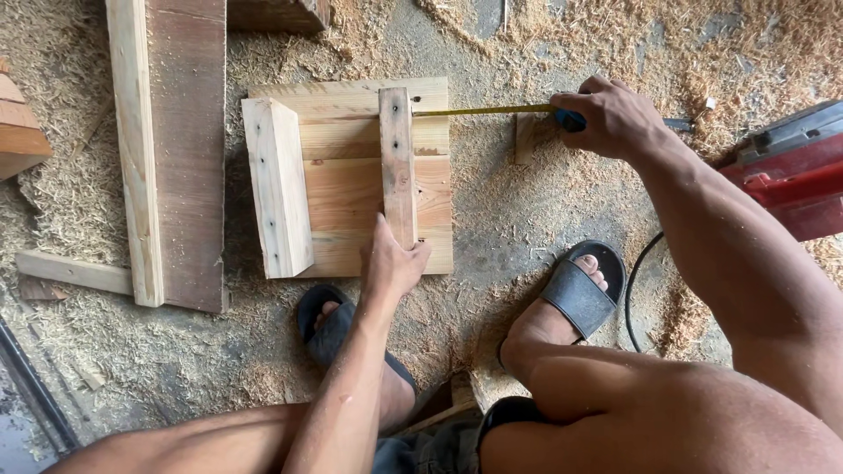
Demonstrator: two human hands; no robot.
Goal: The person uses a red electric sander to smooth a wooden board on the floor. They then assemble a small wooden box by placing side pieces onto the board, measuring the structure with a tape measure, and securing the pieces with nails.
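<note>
Sawdust floor — left hand steadies slat, right hand grip stretching tape
</note>
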